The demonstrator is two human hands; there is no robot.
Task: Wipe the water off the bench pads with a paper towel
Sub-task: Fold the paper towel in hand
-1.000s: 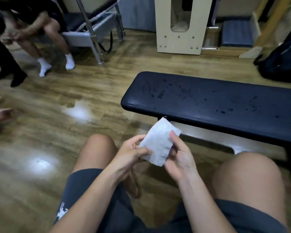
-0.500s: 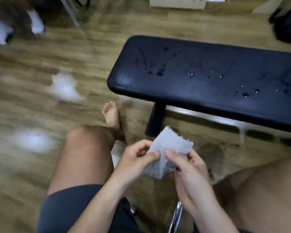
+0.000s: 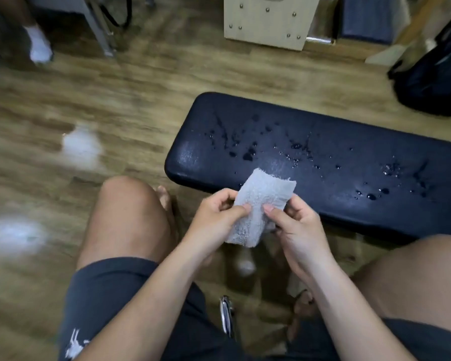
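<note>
In the head view, a folded paper towel (image 3: pixel 261 204) is held up between both hands, in front of the near edge of the desk pad (image 3: pixel 323 168). The left hand (image 3: pixel 214 217) is curled round the towel's left edge: its thumb is pressed on the front face, and its fingers (image 3: pixel 220 200) are wrapped behind. The right hand (image 3: pixel 297 225) pinches the towel's right side, with the thumb tip laid on the front face just beside the left thumb and the other fingers tucked behind the sheet. The top of the towel stands above both sets of fingers and overlaps the pad's near edge in the picture; whether it touches the pad cannot be told. The bottom corner hangs below the fingers, between the wrists.

Beyond the fingers, water drops (image 3: pixel 248 155) are scattered across the dark pad, with another cluster (image 3: pixel 372 195) to the right of the right hand. A wooden floor (image 3: pixel 115 100) lies to the left of the left hand, where bright light patches are reflected. A black bag (image 3: pixel 432 74) is seen on the floor far beyond the right hand.
</note>
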